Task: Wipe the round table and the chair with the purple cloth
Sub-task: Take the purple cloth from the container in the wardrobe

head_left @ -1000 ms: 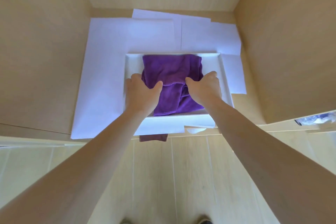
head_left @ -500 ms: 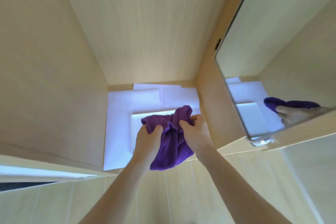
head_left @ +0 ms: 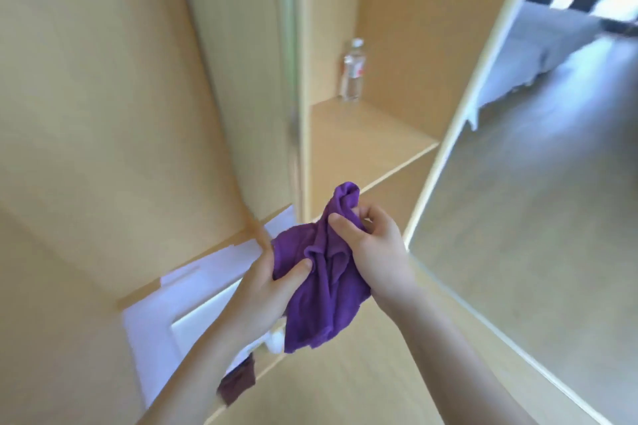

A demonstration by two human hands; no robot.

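A clear bottle (head_left: 353, 71) stands upright on the wooden shelf (head_left: 359, 141); white paper sheets (head_left: 207, 281) cover the lower shelf.

Soft cloth, pale wood, white paper.
We see a purple cloth (head_left: 321, 286) of matt, plush fabric, smooth light-wood cupboard panels (head_left: 103, 97), matt white paper sheets (head_left: 155, 328), a clear glossy plastic bottle (head_left: 352, 71) and a reflective mirror door (head_left: 535, 183).

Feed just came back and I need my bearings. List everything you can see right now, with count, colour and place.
purple cloth: one, purple, bunched between both hands
water bottle: one, clear, upright at the back of the wooden shelf
paper sheets: several, white, lining the lower cupboard floor
tray: one, white, on the sheets
dark cloth: one, maroon, hanging at the cupboard edge
mirror door: one, right side
left hand: gripping the cloth
right hand: gripping the cloth
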